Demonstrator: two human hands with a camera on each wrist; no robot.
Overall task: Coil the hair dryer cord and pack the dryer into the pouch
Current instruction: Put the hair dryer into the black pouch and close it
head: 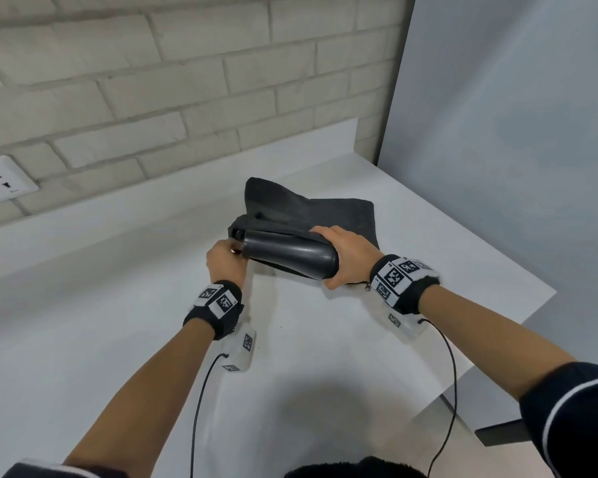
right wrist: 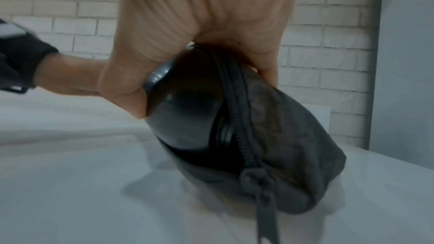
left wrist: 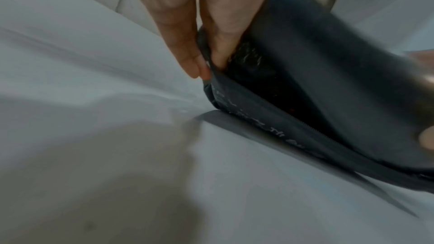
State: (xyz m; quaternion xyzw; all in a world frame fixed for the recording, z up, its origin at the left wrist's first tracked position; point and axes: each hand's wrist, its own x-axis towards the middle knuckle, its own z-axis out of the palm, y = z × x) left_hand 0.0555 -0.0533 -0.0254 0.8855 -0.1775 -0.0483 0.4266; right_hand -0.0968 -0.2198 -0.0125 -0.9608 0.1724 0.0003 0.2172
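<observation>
The black hair dryer [head: 290, 258] lies in the open mouth of the dark grey felt pouch [head: 342, 215] on the white counter, its barrel showing above the lower edge. My right hand [head: 346, 257] grips the dryer's rounded rear end [right wrist: 187, 110] together with the pouch's zipper edge [right wrist: 237, 118]. My left hand [head: 227, 258] pinches the pouch's other edge [left wrist: 211, 73] at the dryer's front end and holds the mouth apart. The zipper pull [right wrist: 263, 201] hangs down by my right hand. The cord is hidden.
The white counter [head: 135, 322] runs along a pale brick wall [head: 152, 81] with a wall socket [head: 0, 182] at the left. A grey panel [head: 515, 132] stands on the right, and the counter's right edge [head: 532, 305] lies just past my right wrist.
</observation>
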